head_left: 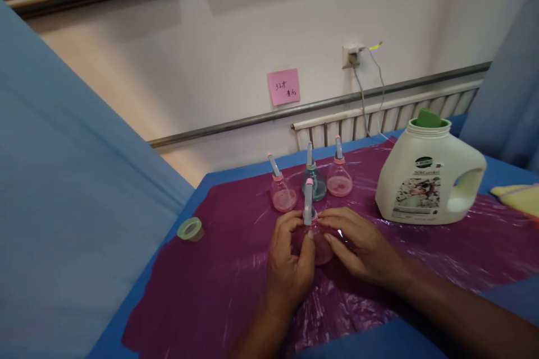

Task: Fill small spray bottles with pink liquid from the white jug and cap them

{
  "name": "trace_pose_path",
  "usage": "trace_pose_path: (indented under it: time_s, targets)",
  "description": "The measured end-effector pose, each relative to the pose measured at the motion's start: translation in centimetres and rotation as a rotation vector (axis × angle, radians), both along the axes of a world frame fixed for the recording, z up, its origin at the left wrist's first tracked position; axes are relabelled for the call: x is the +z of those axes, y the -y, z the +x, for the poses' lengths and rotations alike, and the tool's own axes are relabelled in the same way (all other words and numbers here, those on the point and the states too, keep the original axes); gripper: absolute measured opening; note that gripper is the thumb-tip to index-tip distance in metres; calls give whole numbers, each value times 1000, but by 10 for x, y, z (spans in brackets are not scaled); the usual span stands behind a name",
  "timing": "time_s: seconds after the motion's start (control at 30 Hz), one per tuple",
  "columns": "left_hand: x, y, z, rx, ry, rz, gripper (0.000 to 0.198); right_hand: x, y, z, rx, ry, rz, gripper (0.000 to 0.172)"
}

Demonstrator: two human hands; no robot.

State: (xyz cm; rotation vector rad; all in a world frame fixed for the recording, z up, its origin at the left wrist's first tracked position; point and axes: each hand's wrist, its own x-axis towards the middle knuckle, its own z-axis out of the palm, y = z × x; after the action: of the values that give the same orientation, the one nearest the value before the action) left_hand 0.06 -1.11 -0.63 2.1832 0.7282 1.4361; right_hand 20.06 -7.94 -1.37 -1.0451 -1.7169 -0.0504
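Observation:
In front of me stands a clear pink bottle [322, 249] with a pink collar and a grey, pump-like top tipped in pink. My left hand [290, 255] is closed around its left side, thumb on the front. From the right, my right hand [362, 244] grips the same bottle near the collar, with fingers and thumb either side of it. Just behind are two similar pink bottles [284, 197] [339, 184] and a teal one [315, 182], each holding some liquid or foam at the bottom. My hands hide part of the held bottle.
A large pale green detergent jug [389, 196] stands on the right, its mouth uncapped with green inside. A small green cap or cup [190, 229] lies on the left. Purple plastic sheeting [210, 280] covers the blue table. A yellow cloth [516, 197] is at far right.

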Motion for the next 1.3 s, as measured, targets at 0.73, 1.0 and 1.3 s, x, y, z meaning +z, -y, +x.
trace_pose_path:
  time_s: [0.73,1.0,1.3]
  targets:
    - [8,4,2,77,-110,182,44,5,10,5,-44,47,-20,54]
    - [-3,6,15,-21,-295,-150,69,4,10,10,-40,-8,-24,49]
    - [-6,8,21,-52,-309,-214,63,2,5,5,-127,-150,-106,34]
